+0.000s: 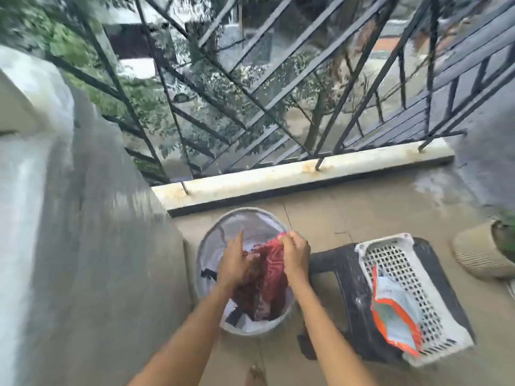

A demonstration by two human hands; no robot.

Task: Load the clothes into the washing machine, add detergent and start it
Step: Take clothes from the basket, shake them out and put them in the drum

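Taking the round laundry hamper as the landmark, a grey blurred bulk fills the frame to its left; it may be a wall or a covered appliance, and the blur does not let me say which, so no washing machine can be picked out with certainty. Over the hamper's mouth, the left hand lies on the dark red part of a garment, forefinger stretched up toward the far rim and the other fingers curled down into the cloth, apparently gripping it. Just right of it, still above the hamper, the right hand has its fingers bunched together and pinches the pinker upper edge of the same red garment, lifted a little clear of the pile. Under the garment, white and dark clothes remain inside the hamper. Right of the hamper stands a dark plastic stool, touching or nearly touching it, and on the stool sits a white perforated basket holding an orange-and-white pouch, probably the detergent, though its print is unreadable. Farther right is a ribbed beige planter. I judge the task to be barely begun: the first garment is only now being lifted out, while loading, detergent and starting all remain.
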